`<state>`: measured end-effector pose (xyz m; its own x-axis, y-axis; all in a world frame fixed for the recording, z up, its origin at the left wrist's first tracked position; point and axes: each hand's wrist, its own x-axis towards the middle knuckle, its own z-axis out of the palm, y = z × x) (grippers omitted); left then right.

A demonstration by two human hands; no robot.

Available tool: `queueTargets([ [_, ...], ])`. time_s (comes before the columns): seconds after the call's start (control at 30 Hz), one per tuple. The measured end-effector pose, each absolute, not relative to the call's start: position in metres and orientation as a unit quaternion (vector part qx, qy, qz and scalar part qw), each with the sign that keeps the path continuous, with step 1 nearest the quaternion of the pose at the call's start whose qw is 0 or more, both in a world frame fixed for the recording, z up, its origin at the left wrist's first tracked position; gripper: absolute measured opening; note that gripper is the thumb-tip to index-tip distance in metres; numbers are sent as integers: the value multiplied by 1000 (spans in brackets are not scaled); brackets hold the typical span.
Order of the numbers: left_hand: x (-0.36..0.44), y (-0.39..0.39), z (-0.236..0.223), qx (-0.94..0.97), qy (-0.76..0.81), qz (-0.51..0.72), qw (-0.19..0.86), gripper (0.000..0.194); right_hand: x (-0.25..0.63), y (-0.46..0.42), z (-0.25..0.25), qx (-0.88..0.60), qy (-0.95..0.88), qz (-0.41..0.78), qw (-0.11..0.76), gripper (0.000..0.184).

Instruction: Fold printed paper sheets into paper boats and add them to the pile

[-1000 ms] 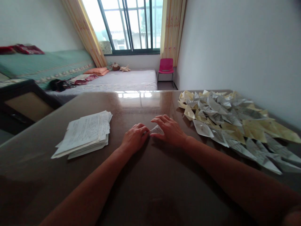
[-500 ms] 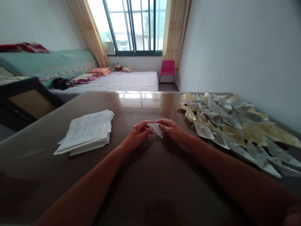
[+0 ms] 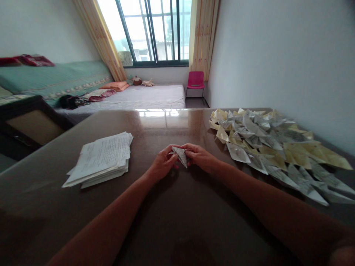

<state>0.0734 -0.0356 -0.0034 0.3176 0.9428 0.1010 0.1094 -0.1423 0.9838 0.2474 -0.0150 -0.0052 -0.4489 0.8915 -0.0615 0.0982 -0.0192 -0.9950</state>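
Note:
Between my two hands is a small folded paper (image 3: 181,156), white with print on it, shaped like a triangle with its point toward me. My left hand (image 3: 164,161) pinches its left corner between thumb and fingers. On the other side, my right hand (image 3: 200,157) grips the right edge, fingers closed and partly behind the paper. Both hands are just above the brown table (image 3: 166,214). A stack of printed paper sheets (image 3: 101,159) lies to the left of my left hand. Many folded paper boats (image 3: 257,136) in white and yellowish paper are heaped to the right of my right hand.
The glossy table's far edge runs near a bed (image 3: 158,94) with a pale sheet. A pink chair (image 3: 195,80) stands by the right wall under the window (image 3: 155,33). A dark wooden cabinet (image 3: 33,123) is at the left, beyond the table's edge.
The folded paper has come up from the tabletop into both hands. My right hand, spread over it at first, has closed on its edge. Lately the paper has shifted slightly toward me.

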Motion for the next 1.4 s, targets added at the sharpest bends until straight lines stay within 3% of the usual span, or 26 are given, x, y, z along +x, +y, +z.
queueTargets([
  [0.13,71,-32,-9,649,472,429,415,20,245,-19,-5,-400,-755,357,378,30],
  [0.27,66,-33,-9,708,507,425,247,13,240,-26,-6,-356,-821,231,382,54],
  [0.47,72,-44,-1,791,490,345,120,20,238,-31,-9,-346,-842,171,377,62],
  [0.57,79,-47,5,819,467,321,92,23,238,-30,-6,-355,-828,167,402,55],
  [0.7,84,-40,13,798,492,338,80,22,235,-22,-1,-372,-810,167,423,38],
  [0.93,74,-6,3,739,538,386,126,9,223,12,-5,-432,-766,215,424,32],
  [1.13,59,13,-7,766,524,342,149,6,220,23,-10,-417,-795,172,405,21],
  [1.4,43,8,-9,823,490,253,137,11,233,18,-24,-393,-827,183,358,24],
])
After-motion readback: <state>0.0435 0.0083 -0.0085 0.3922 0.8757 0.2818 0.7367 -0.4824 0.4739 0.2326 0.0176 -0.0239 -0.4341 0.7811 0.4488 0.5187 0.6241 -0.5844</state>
